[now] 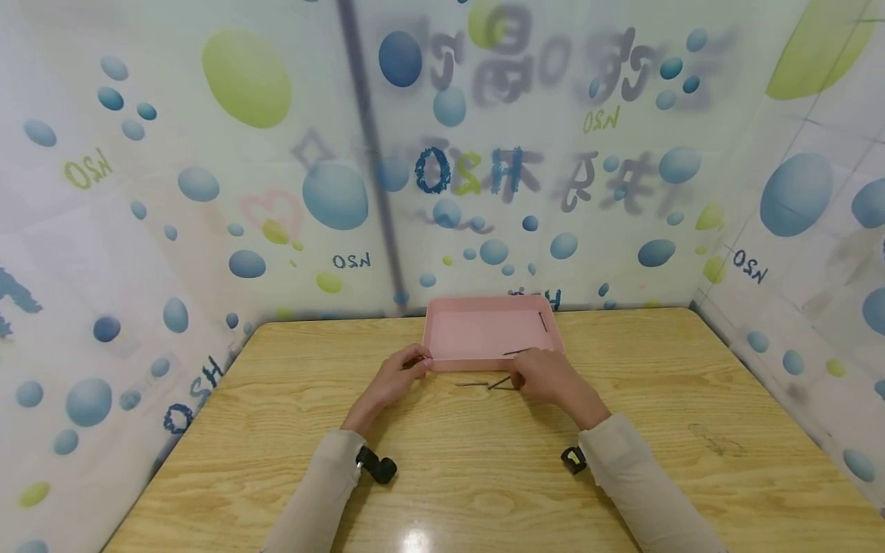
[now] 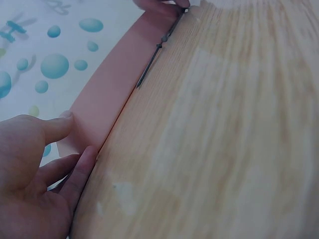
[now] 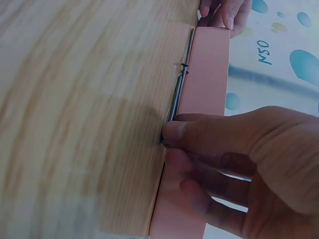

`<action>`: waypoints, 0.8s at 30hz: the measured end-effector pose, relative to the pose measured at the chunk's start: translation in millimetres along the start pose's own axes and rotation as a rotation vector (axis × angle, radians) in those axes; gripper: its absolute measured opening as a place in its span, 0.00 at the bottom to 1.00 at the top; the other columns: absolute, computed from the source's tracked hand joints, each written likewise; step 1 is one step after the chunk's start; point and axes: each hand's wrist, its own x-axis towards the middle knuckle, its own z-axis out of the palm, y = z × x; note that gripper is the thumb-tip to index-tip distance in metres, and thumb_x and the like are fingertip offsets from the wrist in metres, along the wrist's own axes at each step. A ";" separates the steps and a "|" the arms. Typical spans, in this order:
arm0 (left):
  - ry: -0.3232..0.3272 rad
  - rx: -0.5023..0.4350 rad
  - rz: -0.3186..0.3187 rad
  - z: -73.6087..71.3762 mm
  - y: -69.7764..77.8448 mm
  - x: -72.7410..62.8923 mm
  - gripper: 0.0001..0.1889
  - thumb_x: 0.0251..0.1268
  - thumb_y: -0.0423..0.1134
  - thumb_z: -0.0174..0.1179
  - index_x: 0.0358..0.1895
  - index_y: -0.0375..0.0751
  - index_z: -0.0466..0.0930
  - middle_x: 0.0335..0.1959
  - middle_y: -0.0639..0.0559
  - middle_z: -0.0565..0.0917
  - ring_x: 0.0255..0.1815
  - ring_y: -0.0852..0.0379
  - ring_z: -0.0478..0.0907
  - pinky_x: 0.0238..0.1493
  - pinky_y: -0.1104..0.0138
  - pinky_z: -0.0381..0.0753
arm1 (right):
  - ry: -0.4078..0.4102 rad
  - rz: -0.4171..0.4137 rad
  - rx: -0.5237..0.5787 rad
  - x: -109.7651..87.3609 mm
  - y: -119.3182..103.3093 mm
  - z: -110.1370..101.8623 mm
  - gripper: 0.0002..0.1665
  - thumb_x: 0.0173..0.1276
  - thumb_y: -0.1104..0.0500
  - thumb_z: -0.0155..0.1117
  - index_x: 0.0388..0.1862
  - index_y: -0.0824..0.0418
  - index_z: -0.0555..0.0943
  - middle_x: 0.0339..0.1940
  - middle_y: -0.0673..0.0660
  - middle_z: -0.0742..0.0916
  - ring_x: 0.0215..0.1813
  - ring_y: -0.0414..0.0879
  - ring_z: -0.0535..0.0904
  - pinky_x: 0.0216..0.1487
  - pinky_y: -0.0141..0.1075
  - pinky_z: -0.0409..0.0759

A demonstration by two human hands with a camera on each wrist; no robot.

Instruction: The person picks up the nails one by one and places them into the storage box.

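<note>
A shallow pink tray (image 1: 484,332) stands on the wooden table, with two dark nails lying inside it, one nail (image 1: 543,322) near its right wall and another nail (image 1: 515,352) near the front. My left hand (image 1: 396,376) holds the tray's front left corner, thumb on the wall and fingers low down. In front of the tray lie a few more nails, one nail (image 1: 472,384) apart on the left. My right hand (image 1: 553,378) pinches the right end of a nail (image 3: 174,99) between thumb and forefinger, close along the tray's front wall (image 3: 207,69).
The wooden table (image 1: 442,468) stretches in front of the tray and to both sides. Right behind it hangs a pale curtain (image 1: 608,253) with blue and green spots, which also closes in both sides. A dark mark (image 1: 715,439) shows on the table at the right.
</note>
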 end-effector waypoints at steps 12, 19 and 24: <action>-0.011 0.006 0.006 -0.7 -2.6 1.1 0.08 0.81 0.42 0.55 0.52 0.45 0.81 0.46 0.46 0.83 0.44 0.55 0.79 0.49 0.65 0.77 | -0.019 -0.025 -0.036 -0.1 2.9 3.8 0.17 0.64 0.73 0.65 0.27 0.50 0.87 0.32 0.48 0.89 0.31 0.40 0.76 0.36 0.37 0.79; -0.012 -0.003 0.028 -0.3 -4.3 1.7 0.08 0.81 0.41 0.56 0.51 0.43 0.82 0.44 0.43 0.84 0.43 0.52 0.79 0.48 0.63 0.76 | -0.040 -0.023 -0.028 -0.4 3.4 4.6 0.18 0.62 0.74 0.64 0.29 0.50 0.88 0.34 0.49 0.90 0.33 0.41 0.79 0.37 0.39 0.82; -0.009 -0.006 0.026 -0.1 -3.7 2.0 0.08 0.80 0.41 0.56 0.51 0.44 0.82 0.46 0.45 0.84 0.44 0.53 0.79 0.49 0.63 0.78 | -0.048 0.001 -0.016 0.3 2.6 4.7 0.15 0.60 0.72 0.66 0.27 0.51 0.86 0.30 0.47 0.87 0.31 0.42 0.77 0.34 0.38 0.78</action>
